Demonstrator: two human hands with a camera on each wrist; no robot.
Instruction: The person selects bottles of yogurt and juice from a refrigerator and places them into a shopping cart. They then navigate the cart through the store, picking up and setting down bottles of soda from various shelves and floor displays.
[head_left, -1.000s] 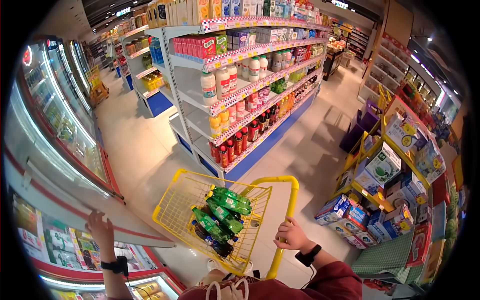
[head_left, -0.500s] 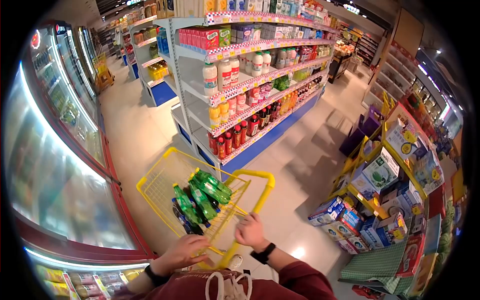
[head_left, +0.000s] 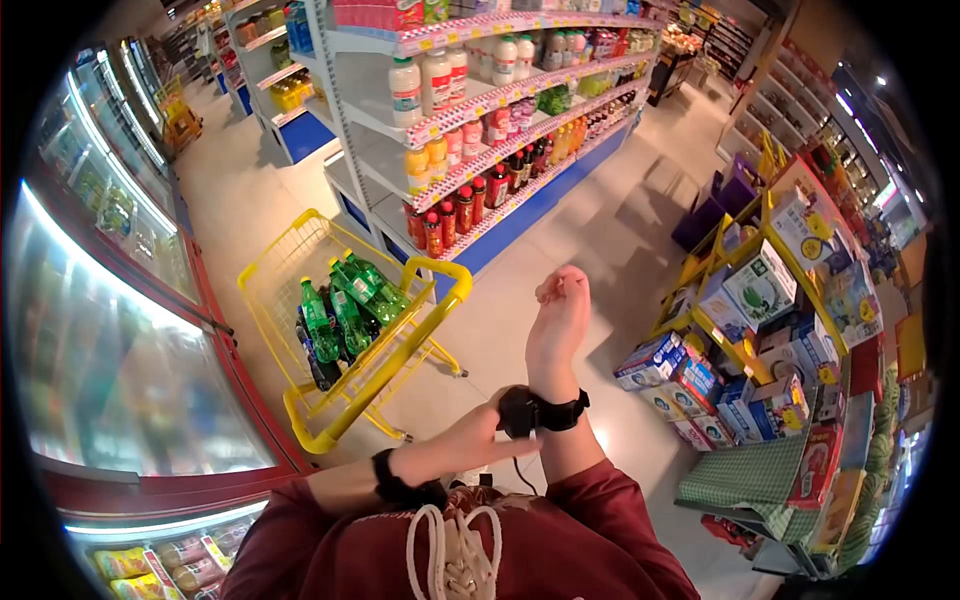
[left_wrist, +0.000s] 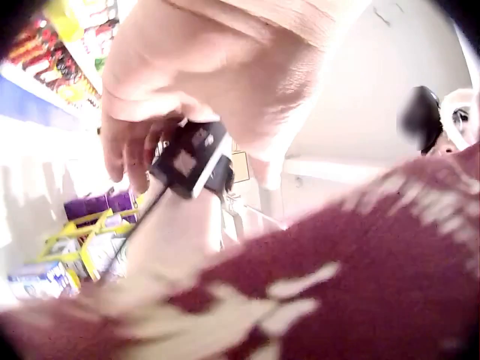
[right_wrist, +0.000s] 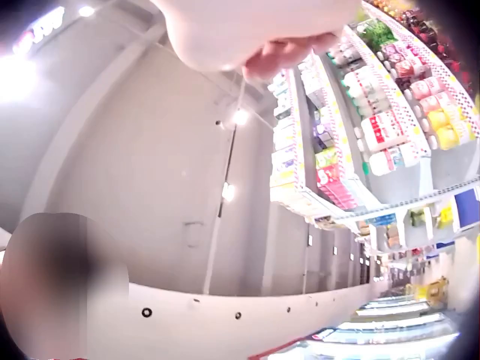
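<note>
Left hand (head_left: 462,447) is across the body at the right wrist. Its fingers (left_wrist: 126,150) and thumb are closed on the small black boxy wrist-worn camera unit (head_left: 519,410); the left wrist view shows that unit (left_wrist: 192,157) pinched from both sides, with a thin black cable running down from it.
Camera unit sits on the inner side of the right wrist on a black strap (head_left: 568,410), right above the dark red knitted sweater (head_left: 540,540), mid-frame in the head view.
Right hand (head_left: 560,312) is raised, palm side towards the head camera, and holds nothing. Fingers are loosely curled together at the top; the right wrist view shows the same bent fingertips (right_wrist: 279,57) with nothing in them.
Neither hand is on the yellow wire shopping trolley (head_left: 268,252). It stands on the pale floor, left of and well apart from the hands, handle end towards the person. Several green plastic bottles (head_left: 345,300) lie in it, with a dark bottle under them.
- Behind the trolley: white shelving with rows of drink bottles (head_left: 470,130).
- Far left: red-framed glass-door fridge (head_left: 110,330).
- Right: yellow rack of boxed goods (head_left: 770,290).
</note>
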